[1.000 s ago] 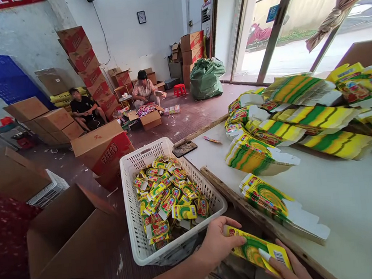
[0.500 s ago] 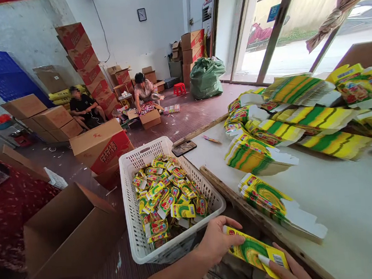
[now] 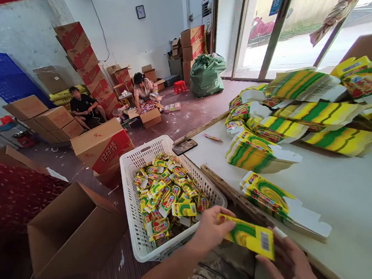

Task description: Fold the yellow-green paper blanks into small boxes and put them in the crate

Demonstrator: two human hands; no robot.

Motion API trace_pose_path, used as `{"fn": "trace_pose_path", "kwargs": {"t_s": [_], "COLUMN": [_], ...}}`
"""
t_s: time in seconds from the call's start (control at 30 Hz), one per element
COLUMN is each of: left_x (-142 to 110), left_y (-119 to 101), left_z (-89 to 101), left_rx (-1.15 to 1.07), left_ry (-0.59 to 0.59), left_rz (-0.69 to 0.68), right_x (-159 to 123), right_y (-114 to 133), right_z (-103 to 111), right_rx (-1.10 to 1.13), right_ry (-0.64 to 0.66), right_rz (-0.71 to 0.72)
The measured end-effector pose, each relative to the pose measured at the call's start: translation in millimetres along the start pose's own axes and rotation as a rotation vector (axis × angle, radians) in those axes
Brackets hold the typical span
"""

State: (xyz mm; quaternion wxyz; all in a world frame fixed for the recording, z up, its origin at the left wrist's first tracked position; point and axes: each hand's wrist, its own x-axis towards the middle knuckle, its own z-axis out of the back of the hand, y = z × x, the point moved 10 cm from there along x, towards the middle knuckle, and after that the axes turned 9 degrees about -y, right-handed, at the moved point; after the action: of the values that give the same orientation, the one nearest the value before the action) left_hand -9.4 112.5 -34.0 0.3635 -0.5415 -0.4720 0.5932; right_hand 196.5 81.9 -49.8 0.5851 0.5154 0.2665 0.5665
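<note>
Dark red patterned fabric is worn by a person at the far left, beside an open cardboard box. Next, small printed cartons are heaped in a white slatted plastic basket, with a smartphone placed just beside its far corner. In front of the basket's near right corner, a yellow-green carton is clamped at one end between the thumb and fingers of the left hand. Its barcode end is framed by the parted thumb and fingers of the right hand; whether it is pressed by them cannot be told. If the left pinch were loosened, the carton could be dropped below the wooden strip; if squeezed too hard, its thin card could be creased. Farther right, flat cartons are stacked on the white table; by a stray elbow, they could be fanned out.
</note>
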Motion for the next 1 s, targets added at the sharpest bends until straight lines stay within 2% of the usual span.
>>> {"fn": "trace_pose_path", "kwargs": {"t_s": [0.07,0.13,0.2,0.27,0.33,0.47,0.57,0.67,0.77,0.9,1.0], "left_x": [9.1,11.8,11.2,10.5,10.1,7.5,5.2,3.4,2.6,1.0,-2.0], "left_y": [-28.1,-55.2,-67.4,-64.0,-51.9,-25.9,-18.1,-17.4,-14.8,-9.4,-8.3], "left_z": [39.2,78.5,106.5,119.6,115.5,80.0,51.9,31.8,23.8,25.6,29.7], "left_rx": [0.147,0.388,0.632,0.784,0.806,0.691,0.626,0.587,0.580,0.628,0.658], "left_ry": [-0.172,-0.372,-0.531,-0.593,-0.536,-0.298,-0.151,-0.047,0.000,0.019,0.030], "left_rz": [-0.185,-0.368,-0.440,-0.424,-0.401,-0.349,-0.330,-0.353,-0.364,-0.333,-0.311], "right_x": [19.5,47.4,73.7,93.4,103.3,102.8,100.5,103.1,106.9,109.7,113.1], "right_y": [12.7,24.7,34.3,35.4,29.9,20.9,24.7,26.9,24.4,26.1,26.2], "right_z": [5.1,24.3,33.5,27.3,17.9,8.8,8.8,8.6,6.2,9.1,16.0], "right_rx": [-0.082,-0.306,-0.452,-0.550,-0.608,-0.672,-0.683,-0.712,-0.749,-0.725,-0.662], "right_ry": [-0.010,-0.161,-0.259,-0.253,-0.227,-0.205,-0.199,-0.190,-0.172,-0.209,-0.220], "right_rz": [0.064,0.148,0.248,0.341,0.399,0.443,0.451,0.423,0.405,0.393,0.271]}}
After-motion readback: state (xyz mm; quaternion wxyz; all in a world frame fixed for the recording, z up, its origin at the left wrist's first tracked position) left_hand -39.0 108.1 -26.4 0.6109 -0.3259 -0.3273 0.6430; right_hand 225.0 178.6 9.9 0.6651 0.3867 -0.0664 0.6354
